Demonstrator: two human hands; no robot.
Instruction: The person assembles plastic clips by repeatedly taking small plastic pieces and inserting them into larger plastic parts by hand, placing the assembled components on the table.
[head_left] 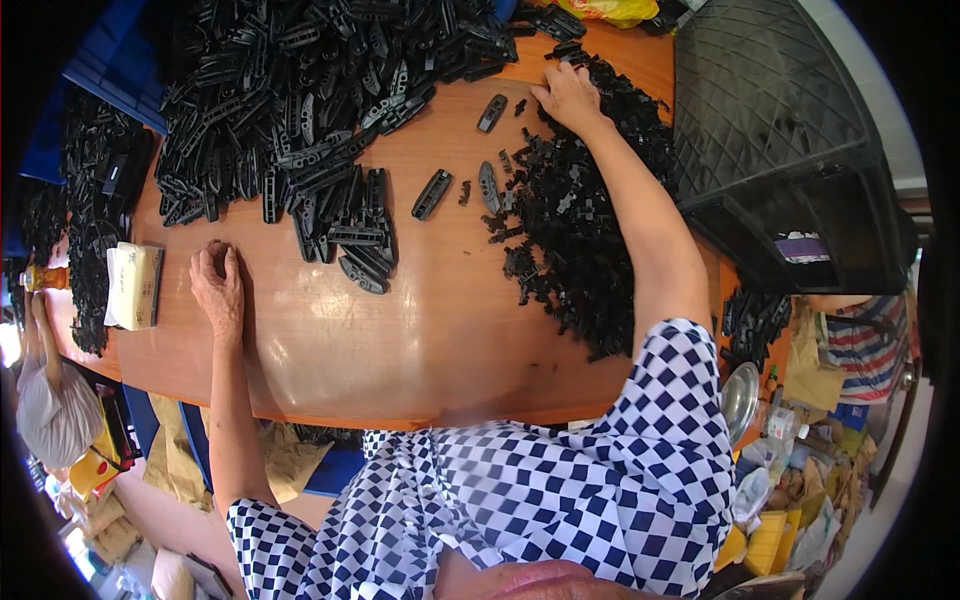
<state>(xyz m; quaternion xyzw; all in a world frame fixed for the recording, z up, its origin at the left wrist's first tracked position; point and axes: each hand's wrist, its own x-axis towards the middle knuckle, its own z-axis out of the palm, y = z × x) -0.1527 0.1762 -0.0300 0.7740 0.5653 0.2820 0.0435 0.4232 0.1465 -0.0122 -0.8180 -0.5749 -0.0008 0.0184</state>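
Observation:
My right hand [571, 98] reaches to the far end of a heap of small black plastic clips [585, 220]. Its fingers are bent and somewhat apart, the tips beside a long black plastic piece [566, 50]; no grip on it shows. My left hand [218, 288] rests on the table at the left, fingers loosely curled in, with nothing visible in them. Between the hands lie separate oblong black plastic housings [431, 195], one darker grey housing [491, 113] and another with a pointed end [488, 187]. A few loose clips [465, 192] lie beside them.
A big pile of black housings [260, 110] covers the far left of the wooden table [400, 340]. A tissue pack [135, 286] stands left of my left hand. A black crate [780, 130] borders the right side. Another person [58, 410] is at the far left.

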